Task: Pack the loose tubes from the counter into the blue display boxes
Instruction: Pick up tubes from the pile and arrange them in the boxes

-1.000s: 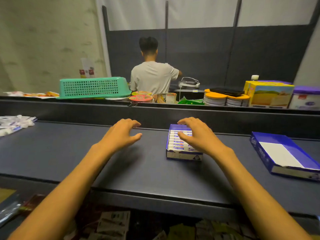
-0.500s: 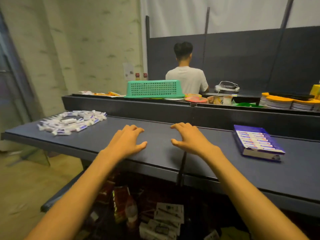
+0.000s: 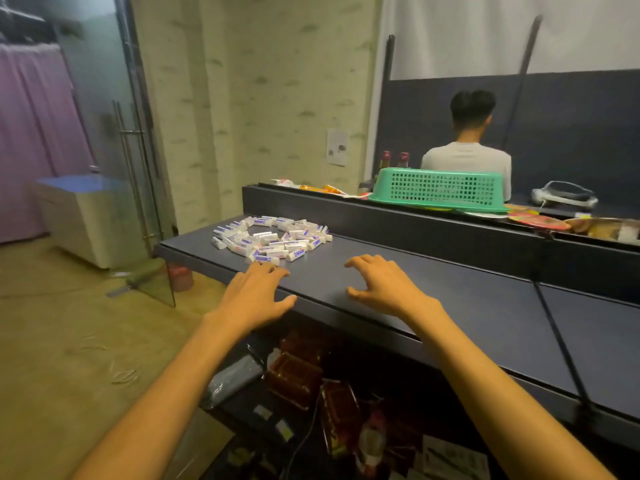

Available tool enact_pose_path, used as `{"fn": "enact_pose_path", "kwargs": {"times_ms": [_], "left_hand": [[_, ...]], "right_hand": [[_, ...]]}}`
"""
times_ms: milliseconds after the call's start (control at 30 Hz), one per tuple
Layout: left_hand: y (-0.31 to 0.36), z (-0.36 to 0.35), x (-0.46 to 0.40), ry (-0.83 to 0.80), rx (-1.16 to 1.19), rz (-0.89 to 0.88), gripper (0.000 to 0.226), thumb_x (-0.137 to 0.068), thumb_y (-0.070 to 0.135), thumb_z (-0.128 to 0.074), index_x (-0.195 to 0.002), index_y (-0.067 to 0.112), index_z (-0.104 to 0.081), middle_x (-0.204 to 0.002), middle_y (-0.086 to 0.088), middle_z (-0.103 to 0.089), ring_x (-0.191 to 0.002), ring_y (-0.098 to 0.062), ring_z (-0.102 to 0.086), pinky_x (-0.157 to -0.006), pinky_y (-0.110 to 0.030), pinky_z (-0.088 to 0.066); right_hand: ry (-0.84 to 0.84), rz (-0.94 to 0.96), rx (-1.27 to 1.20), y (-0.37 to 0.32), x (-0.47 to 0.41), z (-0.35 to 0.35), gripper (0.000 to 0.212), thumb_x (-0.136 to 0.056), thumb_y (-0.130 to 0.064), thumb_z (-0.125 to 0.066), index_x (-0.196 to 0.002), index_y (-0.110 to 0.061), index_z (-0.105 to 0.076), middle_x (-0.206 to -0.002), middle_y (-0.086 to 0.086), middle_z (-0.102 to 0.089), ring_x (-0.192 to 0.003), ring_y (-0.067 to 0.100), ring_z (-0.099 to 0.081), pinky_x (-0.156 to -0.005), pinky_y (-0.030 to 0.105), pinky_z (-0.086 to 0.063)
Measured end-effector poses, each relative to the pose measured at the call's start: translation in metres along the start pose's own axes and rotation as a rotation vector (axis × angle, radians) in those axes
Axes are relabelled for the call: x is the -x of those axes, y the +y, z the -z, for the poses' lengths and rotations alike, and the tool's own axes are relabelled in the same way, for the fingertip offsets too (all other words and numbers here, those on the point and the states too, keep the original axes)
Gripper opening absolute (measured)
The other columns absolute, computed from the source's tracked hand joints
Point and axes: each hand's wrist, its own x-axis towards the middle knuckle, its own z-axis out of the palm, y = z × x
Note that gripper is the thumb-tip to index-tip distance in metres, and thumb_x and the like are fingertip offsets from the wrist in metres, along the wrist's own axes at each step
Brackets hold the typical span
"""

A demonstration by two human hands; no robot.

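Both grips empty: left hand point(image 3: 254, 294), right hand point(image 3: 384, 284) loosely spread; one tube pile point(image 3: 272, 239), dozens.

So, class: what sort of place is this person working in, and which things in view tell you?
Probably a small shop or a mock-up of one. A long dark counter carries a pile of loose tubes, packaged goods fill the shelf beneath, and a green basket sits on the ledge behind.

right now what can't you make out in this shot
- Blue display boxes: none shows in the head view; whether they lie past the right edge cannot be told.
- Loose tubes: print too small to read, count unclear in the heap.
- Left hand: fingertips near the closest tubes; contact unclear.
- Right hand: whether it touches the counter is unclear.
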Motion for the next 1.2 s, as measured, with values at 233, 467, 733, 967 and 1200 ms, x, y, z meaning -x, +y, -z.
{"fn": "enact_pose_path", "kwargs": {"times_ms": [233, 467, 733, 967, 1200], "left_hand": [[-0.068, -0.013, -0.048, 0.007, -0.014, 0.028, 0.059, -0.092, 0.054, -0.048, -0.143, 0.025, -0.04, -0.142, -0.001, -0.044, -0.128, -0.02, -0.041, -0.102, -0.038, -0.04], [-0.119, -0.018, -0.127, 0.003, -0.015, -0.001, 0.058, -0.091, 0.05, -0.051, -0.142, 0.024, -0.042, -0.141, -0.002, -0.046, -0.127, -0.022, -0.043, -0.1, -0.039, -0.041], [-0.15, -0.042, -0.207, -0.041, 0.06, -0.062, 0.055, -0.092, 0.049, -0.051, -0.141, 0.025, -0.044, -0.145, -0.001, -0.044, -0.131, -0.021, -0.041, -0.102, -0.037, -0.038], [-0.157, -0.068, -0.274, -0.069, 0.191, -0.19, 0.039, -0.089, 0.048, -0.055, -0.122, 0.028, -0.061, -0.12, 0.0, -0.064, -0.106, -0.02, -0.059, -0.087, -0.037, -0.052], [-0.164, -0.083, -0.322, -0.236, 0.211, -0.366, 0.037, -0.093, 0.047, -0.052, -0.122, 0.026, -0.063, -0.119, 0.0, -0.065, -0.108, -0.022, -0.059, -0.091, -0.038, -0.05]], "right_hand": [[-0.008, -0.003, 0.011, -0.018, -0.08, -0.032, 0.055, -0.093, -0.042, -0.056, -0.142, -0.023, -0.039, -0.148, 0.002, -0.042, -0.132, 0.023, -0.04, -0.106, 0.04, -0.033], [0.016, -0.049, -0.023, -0.007, -0.162, -0.053, 0.054, -0.091, -0.041, -0.058, -0.14, -0.025, -0.042, -0.145, 0.001, -0.045, -0.13, 0.023, -0.041, -0.104, 0.04, -0.033], [-0.019, -0.125, -0.046, -0.001, -0.22, -0.069, 0.053, -0.091, -0.041, -0.059, -0.14, -0.024, -0.043, -0.143, 0.003, -0.048, -0.126, 0.024, -0.046, -0.104, 0.039, -0.037], [0.042, -0.26, -0.006, 0.0, -0.247, -0.072, 0.052, -0.091, -0.04, -0.058, -0.139, -0.024, -0.045, -0.141, 0.002, -0.05, -0.125, 0.023, -0.047, -0.102, 0.038, -0.04], [0.086, -0.467, -0.011, -0.006, -0.251, -0.072, 0.05, -0.091, -0.038, -0.059, -0.137, -0.022, -0.047, -0.139, 0.001, -0.054, -0.122, 0.022, -0.052, -0.1, 0.038, -0.046]]}}
